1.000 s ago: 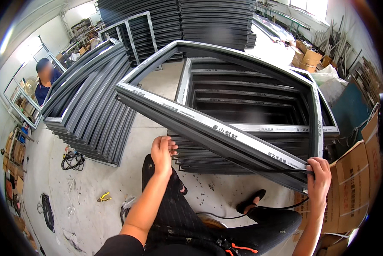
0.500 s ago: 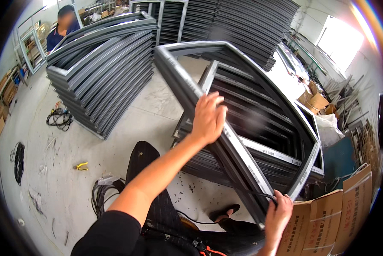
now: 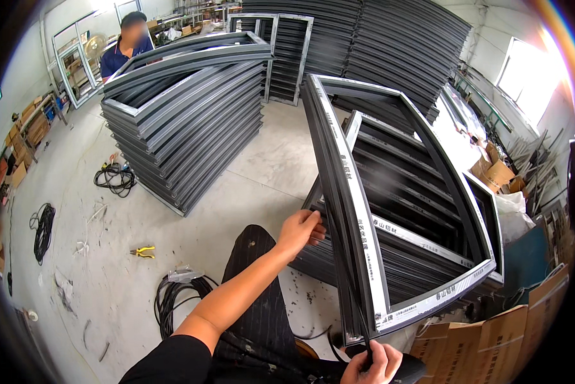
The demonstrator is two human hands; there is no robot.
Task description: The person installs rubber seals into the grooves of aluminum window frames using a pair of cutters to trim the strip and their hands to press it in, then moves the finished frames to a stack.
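A dark grey window frame (image 3: 358,230) with white protective film leans upright in front of me. It rests on a stack of similar frames (image 3: 422,246). At its near lower corner my right hand (image 3: 376,363) pinches a thin black rubber strip (image 3: 364,320), which runs up along the frame's side. A slack length of strip loops down beside that hand. My left hand (image 3: 303,232) is just left of the frame's long side, fingers loosely bent and apart, nothing visible in them. Whether its fingertips touch the frame cannot be made out.
Another tall stack of frames (image 3: 191,128) stands at the left, a person (image 3: 126,48) behind it. On the floor lie yellow-handled pliers (image 3: 143,252) and a coil of black strip (image 3: 172,301) by my knee. Cardboard boxes (image 3: 479,345) stand at the lower right.
The frame has turned more upright, its near corner shifting left. My left hand has come off its top face and moved down beside it. My right hand has moved down and left.
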